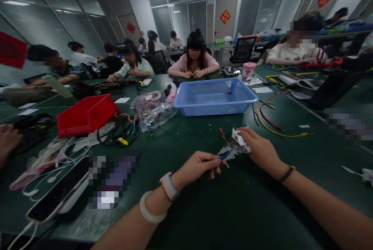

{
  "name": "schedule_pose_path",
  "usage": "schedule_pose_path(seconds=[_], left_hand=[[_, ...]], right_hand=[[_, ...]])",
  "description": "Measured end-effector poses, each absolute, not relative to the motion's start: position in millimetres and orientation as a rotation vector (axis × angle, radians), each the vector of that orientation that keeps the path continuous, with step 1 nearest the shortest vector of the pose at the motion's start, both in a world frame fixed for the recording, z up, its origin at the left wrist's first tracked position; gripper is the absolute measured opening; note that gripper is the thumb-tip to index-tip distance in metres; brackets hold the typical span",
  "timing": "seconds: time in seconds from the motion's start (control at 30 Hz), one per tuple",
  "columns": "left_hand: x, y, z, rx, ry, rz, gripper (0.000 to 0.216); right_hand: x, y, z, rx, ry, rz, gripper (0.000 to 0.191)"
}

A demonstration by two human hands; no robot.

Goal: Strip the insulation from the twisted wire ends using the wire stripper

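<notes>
My left hand [201, 164] is closed around the blue handle of a metal tool [229, 152] that rests on the dark green table [204, 211]. My right hand [258, 149] is closed on a crumpled white tissue [240, 138] pressed against the tool's metal jaws. A short twisted brown wire [223, 135] lies just beyond the tool. I wear a pale bangle and a watch on my left wrist, and a dark beaded bracelet on my right.
A blue mesh basket [214, 96] stands ahead. A clear bag of wires [153, 110], a red bin [87, 114], tangled cables [116, 131], white earphones [55, 158] and a phone [58, 195] lie left. Red and yellow wires [274, 125] trail right. Several people sit around the tables.
</notes>
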State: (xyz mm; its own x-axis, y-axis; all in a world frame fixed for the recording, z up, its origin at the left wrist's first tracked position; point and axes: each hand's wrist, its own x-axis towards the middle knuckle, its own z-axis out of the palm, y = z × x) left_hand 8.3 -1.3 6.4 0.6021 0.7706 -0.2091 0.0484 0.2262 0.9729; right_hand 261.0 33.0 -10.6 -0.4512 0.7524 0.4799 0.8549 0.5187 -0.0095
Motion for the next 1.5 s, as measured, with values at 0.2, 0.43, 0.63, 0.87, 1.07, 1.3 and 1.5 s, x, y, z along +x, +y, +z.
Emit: schedule_pose_path(seconds=[0.2, 0.43, 0.63, 0.87, 1.07, 1.3, 1.5], left_hand=[[6.5, 0.5, 3.2, 1.283, 0.787, 0.581, 0.034], [5.4, 0.7, 3.2, 1.313, 0.801, 0.586, 0.033], [6.4, -0.1, 4.5, 1.302, 0.802, 0.611, 0.033], [7.3, -0.2, 5.3, 1.301, 0.813, 0.618, 0.037], [6.6, 0.0, 5.6, 1.305, 0.8, 0.607, 0.036], [7.1, 0.3, 2.8, 1.305, 0.801, 0.593, 0.034], [7.6, -1.3, 8.6, 1.321, 0.825, 0.555, 0.03]], right_hand=[[260.7, 32.7, -9.7, -1.305, -2.34, -0.326, 0.039], [258.6, 31.6, -12.0, -1.35, -2.304, -0.201, 0.043], [256.8, 30.1, -12.4, -1.363, -2.279, -0.108, 0.046], [257.0, 29.2, -11.3, -1.381, -2.274, -0.109, 0.046], [257.5, 29.9, -12.4, -1.376, -2.263, -0.131, 0.041], [258.9, 31.6, -12.3, -1.388, -2.253, -0.217, 0.028], [256.6, 28.8, -6.8, -1.498, -2.251, -0.3, 0.016]])
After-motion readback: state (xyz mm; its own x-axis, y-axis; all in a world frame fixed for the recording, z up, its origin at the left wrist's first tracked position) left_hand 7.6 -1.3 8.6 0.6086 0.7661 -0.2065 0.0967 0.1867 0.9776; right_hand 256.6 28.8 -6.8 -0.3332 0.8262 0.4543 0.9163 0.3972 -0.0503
